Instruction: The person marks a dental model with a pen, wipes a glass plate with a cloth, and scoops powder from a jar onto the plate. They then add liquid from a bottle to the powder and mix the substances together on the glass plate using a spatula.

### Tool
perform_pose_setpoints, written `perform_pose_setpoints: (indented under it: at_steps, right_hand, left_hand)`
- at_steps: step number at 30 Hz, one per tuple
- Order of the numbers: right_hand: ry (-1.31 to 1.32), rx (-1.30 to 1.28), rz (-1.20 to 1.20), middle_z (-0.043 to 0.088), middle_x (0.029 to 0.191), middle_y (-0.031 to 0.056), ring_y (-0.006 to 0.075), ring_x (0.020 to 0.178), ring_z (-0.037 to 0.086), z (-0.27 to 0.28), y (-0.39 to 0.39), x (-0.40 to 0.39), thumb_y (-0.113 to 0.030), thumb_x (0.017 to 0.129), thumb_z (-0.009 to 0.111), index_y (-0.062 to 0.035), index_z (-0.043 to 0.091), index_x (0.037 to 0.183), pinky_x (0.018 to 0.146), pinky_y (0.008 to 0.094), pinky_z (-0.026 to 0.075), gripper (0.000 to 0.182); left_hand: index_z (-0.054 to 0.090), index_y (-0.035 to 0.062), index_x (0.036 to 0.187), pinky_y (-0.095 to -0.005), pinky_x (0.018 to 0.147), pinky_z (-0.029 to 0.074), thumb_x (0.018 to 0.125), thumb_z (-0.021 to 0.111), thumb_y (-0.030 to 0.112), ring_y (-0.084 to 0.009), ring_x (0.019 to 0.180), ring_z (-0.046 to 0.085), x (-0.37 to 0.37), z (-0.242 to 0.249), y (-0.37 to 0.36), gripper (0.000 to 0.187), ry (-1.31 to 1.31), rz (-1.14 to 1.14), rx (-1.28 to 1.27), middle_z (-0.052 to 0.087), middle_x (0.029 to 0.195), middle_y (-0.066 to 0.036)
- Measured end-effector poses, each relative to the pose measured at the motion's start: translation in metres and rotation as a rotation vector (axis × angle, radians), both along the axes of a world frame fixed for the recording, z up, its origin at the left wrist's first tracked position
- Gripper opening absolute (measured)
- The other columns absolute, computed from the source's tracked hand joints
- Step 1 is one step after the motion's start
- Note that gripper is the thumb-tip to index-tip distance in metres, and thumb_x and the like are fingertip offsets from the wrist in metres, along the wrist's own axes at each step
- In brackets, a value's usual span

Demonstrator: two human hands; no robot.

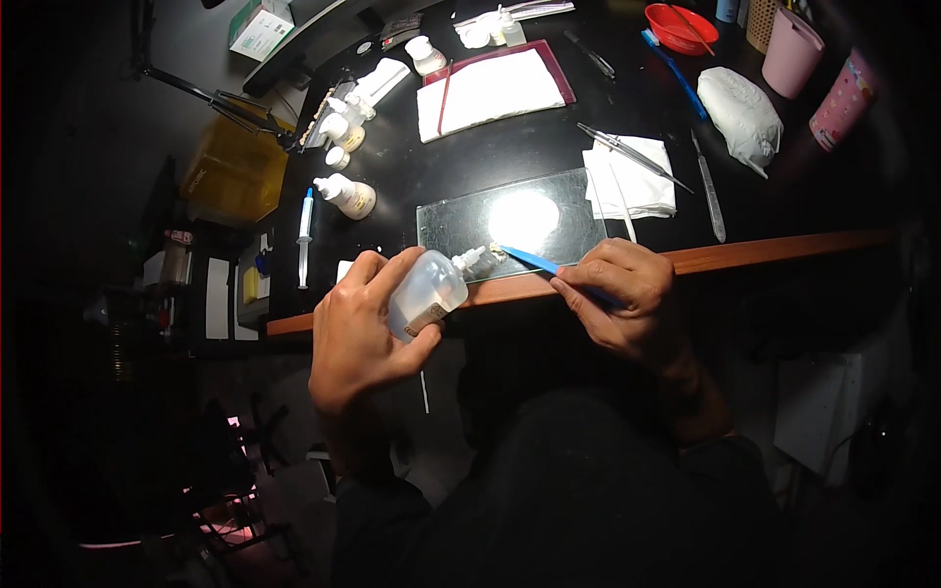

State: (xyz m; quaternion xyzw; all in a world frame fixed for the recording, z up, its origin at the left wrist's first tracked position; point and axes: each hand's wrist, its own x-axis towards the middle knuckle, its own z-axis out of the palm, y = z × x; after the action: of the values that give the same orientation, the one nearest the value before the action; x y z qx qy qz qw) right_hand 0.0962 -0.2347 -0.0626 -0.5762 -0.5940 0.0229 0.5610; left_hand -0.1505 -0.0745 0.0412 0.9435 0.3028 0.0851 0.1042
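My left hand [358,328] is wrapped round a translucent squeeze bottle [429,292], tilted with its white nozzle [470,259] pointing right over the front of a glass plate [456,218]. Between the fingers of my right hand [623,294] is a blue tool [534,261], its tip at a small pale clump [497,251] near the plate's front edge. The nozzle is close to that clump; whether they touch I cannot tell. Bright light reflects off the middle of the glass.
Behind the plate lies a white pad [490,93]. Small bottles [348,196] and a syringe [306,238] are at the left. To the right are tweezers [637,157] on folded tissue [655,186], a metal spatula [708,186], a white bundle [742,116] and a red bowl [676,29].
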Motion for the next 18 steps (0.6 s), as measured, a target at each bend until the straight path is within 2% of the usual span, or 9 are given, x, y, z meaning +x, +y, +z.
perform_pose_setpoints:
  at_steps: [8, 11, 14, 18]
  right_hand:
    - [0.011, 0.021, -0.038, 0.072, 0.080, 0.0102, 0.0243, 0.072, 0.073, 0.001, 0.000, -0.001, -0.001, 0.085, 0.086, -0.0028, 0.079, 0.090, 0.062, 0.0361, 0.054, 0.010]
    - [0.017, 0.024, -0.038, 0.072, 0.080, 0.0108, 0.0244, 0.072, 0.073, 0.002, -0.001, 0.000, 0.000, 0.085, 0.086, -0.0018, 0.078, 0.090, 0.062, 0.0363, 0.054, 0.009]
    - [0.020, 0.027, -0.035, 0.073, 0.080, 0.0113, 0.0243, 0.072, 0.073, 0.002, -0.001, 0.000, 0.000, 0.085, 0.085, -0.0012, 0.078, 0.090, 0.062, 0.0364, 0.054, 0.009]
    - [0.021, 0.025, -0.032, 0.074, 0.080, 0.0117, 0.0243, 0.072, 0.074, 0.003, -0.001, 0.001, 0.000, 0.085, 0.085, -0.0010, 0.078, 0.090, 0.062, 0.0361, 0.054, 0.009]
  left_hand:
    - [0.074, 0.0121, 0.132, -0.0461, 0.073, 0.057, 0.067, 0.082, 0.034, -0.0355, 0.084, 0.071, 0.009, 0.009, 0.001, 0.069, 0.099, -0.067, 0.094, 0.065, 0.099, -0.013]
    - [0.074, 0.0130, 0.135, -0.0464, 0.079, 0.058, 0.065, 0.083, 0.032, -0.0365, 0.090, 0.072, 0.014, 0.015, 0.001, 0.073, 0.197, -0.056, 0.131, 0.066, 0.102, -0.013]
    - [0.075, 0.0111, 0.125, -0.0456, 0.073, 0.055, 0.067, 0.083, 0.031, -0.0342, 0.083, 0.071, 0.020, 0.017, 0.001, 0.061, 0.183, -0.122, 0.168, 0.064, 0.096, -0.013]
    - [0.076, 0.0113, 0.122, -0.0460, 0.073, 0.055, 0.067, 0.084, 0.029, -0.0337, 0.084, 0.071, 0.024, 0.021, 0.000, 0.058, 0.197, -0.114, 0.155, 0.063, 0.094, -0.013]
